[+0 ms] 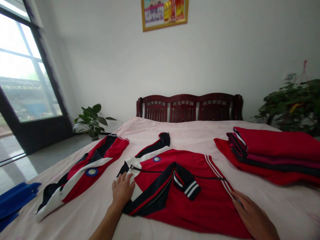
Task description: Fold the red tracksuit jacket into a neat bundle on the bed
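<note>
A red jacket (192,203) with white and dark navy panels lies spread out on the bed, its collar to the left and its striped hem to the right. One sleeve (160,190) is folded across the front; the other points away from me. My left hand (122,190) rests on the white collar area, fingers spread. At the hem, my right hand (253,213) has its fingers close together on the edge, seeming to pinch the cloth; its fingertips are partly hidden. A round blue badge (156,159) shows on the chest.
Left of the jacket lies a similar folded jacket (87,173), with blue cloth (17,200) at the bed's left edge. A stack of folded red and dark clothes (277,156) sits at right. Beyond the pink sheet (195,133) stands a dark wooden bench back (183,106); plants flank it.
</note>
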Motion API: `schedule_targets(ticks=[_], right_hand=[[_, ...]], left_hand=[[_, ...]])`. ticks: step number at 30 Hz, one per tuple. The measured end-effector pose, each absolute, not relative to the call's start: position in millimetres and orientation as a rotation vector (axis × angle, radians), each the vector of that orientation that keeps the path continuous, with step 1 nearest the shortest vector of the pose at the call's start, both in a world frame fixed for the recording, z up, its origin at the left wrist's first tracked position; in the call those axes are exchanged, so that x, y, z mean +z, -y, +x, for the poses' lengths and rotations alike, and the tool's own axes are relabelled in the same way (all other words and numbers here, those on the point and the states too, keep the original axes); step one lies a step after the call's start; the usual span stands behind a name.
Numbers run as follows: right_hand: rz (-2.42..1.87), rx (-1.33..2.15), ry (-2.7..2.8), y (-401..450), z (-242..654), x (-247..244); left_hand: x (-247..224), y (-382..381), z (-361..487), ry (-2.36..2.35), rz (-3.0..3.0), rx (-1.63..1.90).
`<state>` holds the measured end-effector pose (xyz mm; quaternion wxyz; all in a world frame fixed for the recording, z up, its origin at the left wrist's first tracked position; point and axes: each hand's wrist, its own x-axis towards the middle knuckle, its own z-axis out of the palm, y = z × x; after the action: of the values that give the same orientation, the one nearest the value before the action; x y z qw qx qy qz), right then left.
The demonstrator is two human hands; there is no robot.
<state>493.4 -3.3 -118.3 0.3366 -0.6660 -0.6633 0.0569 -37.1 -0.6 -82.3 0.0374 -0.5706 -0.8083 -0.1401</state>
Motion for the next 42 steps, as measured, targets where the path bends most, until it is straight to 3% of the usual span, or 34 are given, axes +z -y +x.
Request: schedule_targets(ticks=[13,22,29,33,42], right_hand=[[-1.742,0.058,1.763,10.8,483.6,-106.3],[-1.804,0.006,1.785,16.4,475.2,-95.8],[-1.735,-0.234,1.843,27.9,457.1,-83.2],[-1.742,-0.052,1.876,28.2,428.0,-66.7],[-1.888,0.548,1.733,-22.0,350.2,-38.1]], left_hand=[[-84.7,2.4,-35.0,2.412,-1.702,-0.382],[-74.0,7.7,-45.5,2.178,-2.063,-0.775],[-57.8,29.2,-61.7,2.117,-2.444,-1.005],[-56.7,38.8,-86.8,2.052,-2.711,-0.974],[-40.4,44.3,-115.7,1.929,-3.041,-0.408]])
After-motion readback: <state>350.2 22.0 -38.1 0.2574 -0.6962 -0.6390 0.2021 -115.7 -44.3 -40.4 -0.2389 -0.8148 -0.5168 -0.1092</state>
